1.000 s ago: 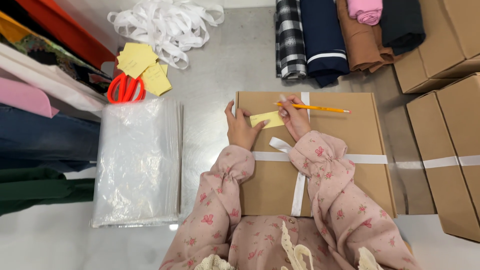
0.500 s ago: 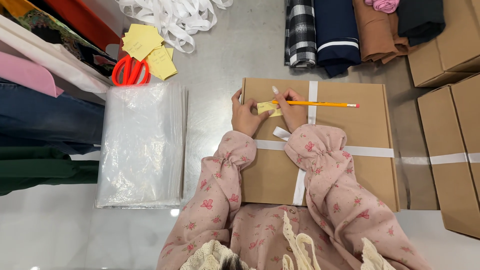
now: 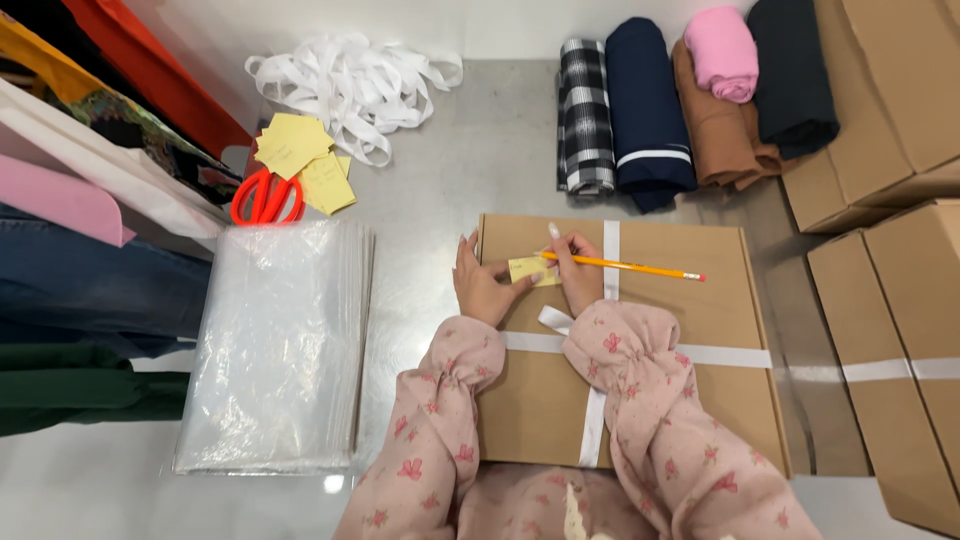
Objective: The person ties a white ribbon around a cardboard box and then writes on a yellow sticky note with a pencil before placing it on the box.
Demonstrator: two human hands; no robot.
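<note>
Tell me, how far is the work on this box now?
Done: the cardboard box is closed and tied with white ribbon. In hand: the left hand steadies a yellow note while the right hand holds a pencil over it. Left: untied boxes wait alongside.

Counts on the bench

One ribbon-tied cardboard box [image 3: 700, 400] in the middle and at least three more boxes [image 3: 890, 330] at right; five rolled fabrics [image 3: 645, 110]; one pencil [image 3: 625, 266]; one small yellow note [image 3: 530, 270] on the box; one pile of yellow notes [image 3: 295, 150]; one pair of orange scissors [image 3: 262, 197]; one stack of clear bags [image 3: 275, 350]; one heap of white ribbon [image 3: 350, 85].
</note>
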